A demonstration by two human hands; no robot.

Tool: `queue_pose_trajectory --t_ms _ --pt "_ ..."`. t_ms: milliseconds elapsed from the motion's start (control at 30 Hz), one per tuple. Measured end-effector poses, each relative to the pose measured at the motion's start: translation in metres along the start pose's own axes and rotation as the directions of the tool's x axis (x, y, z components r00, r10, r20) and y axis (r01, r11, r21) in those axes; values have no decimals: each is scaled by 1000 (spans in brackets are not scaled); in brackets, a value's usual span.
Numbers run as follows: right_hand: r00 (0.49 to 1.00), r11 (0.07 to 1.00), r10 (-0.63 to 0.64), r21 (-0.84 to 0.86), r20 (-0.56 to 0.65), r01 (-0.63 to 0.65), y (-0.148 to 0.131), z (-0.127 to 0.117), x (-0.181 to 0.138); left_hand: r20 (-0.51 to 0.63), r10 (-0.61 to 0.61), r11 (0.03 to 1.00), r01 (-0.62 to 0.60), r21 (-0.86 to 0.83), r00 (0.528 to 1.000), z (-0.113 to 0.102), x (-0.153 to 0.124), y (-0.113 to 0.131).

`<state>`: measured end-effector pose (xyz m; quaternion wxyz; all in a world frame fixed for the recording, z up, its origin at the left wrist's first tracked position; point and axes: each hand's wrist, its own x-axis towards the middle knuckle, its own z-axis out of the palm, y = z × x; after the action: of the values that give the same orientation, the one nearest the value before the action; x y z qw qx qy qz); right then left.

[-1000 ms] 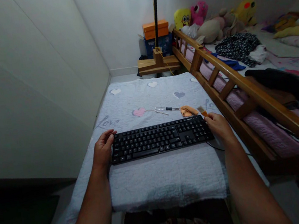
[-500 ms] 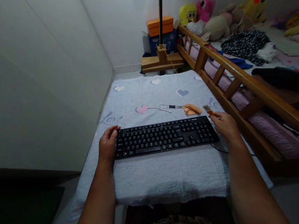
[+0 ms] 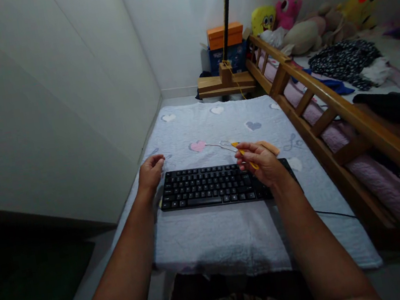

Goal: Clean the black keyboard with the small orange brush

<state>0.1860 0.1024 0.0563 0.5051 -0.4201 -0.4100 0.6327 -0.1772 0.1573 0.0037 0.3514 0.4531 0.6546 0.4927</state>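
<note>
head view: right hand (image 3: 264, 166) mid-frame, fingers pinched shut on a yellow-handled tool (image 3: 242, 151), long axis running upper left to lower right, over the keyboard (image 3: 206, 189) right half; left hand (image 3: 150, 171) loosely curled, gripping nothing, at the keyboard's upper-left corner

This is a bedroom in a home. A wooden bed rail (image 3: 332, 105) runs along one side. Behind the rail lie soft toys (image 3: 279, 13) and loose clothes (image 3: 344, 56). In front of it is a blanket with hearts (image 3: 234, 230). Boxes (image 3: 225, 35) stand at its far end.
</note>
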Motion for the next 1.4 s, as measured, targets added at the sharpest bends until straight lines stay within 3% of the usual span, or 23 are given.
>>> queue_pose_trajectory --t_ms 167,267,400,600,767,900,1167,1400 --pt "994 994 -108 -19 -13 108 -9 -24 -2 26 -21 998 22 -61 999 3 13 10" --pt "967 975 -207 -110 -150 191 -18 -46 4 25 -42 994 45 -99 999 6 16 6" --pt "911 954 -262 -231 -318 193 -24 -60 9 44 -48 985 54 -166 998 10 18 0" --pt "897 933 -287 -312 -338 181 -4 -14 2 86 27 983 -10 -184 996 10 13 -6" --pt "916 896 -322 -389 -239 213 18 16 0 52 100 981 -89 -174 994 10 9 -11" --pt "924 826 -342 -523 -169 210 26 17 -1 47 123 978 -113 -178 991 11 11 -16" --pt "934 824 -324 -531 -152 199 33 22 -6 61 118 981 -106 -163 991 11 12 -14" --pt "904 668 -412 -714 -118 211 36 17 -3 73 121 983 -109 -146 990 11 11 -14"
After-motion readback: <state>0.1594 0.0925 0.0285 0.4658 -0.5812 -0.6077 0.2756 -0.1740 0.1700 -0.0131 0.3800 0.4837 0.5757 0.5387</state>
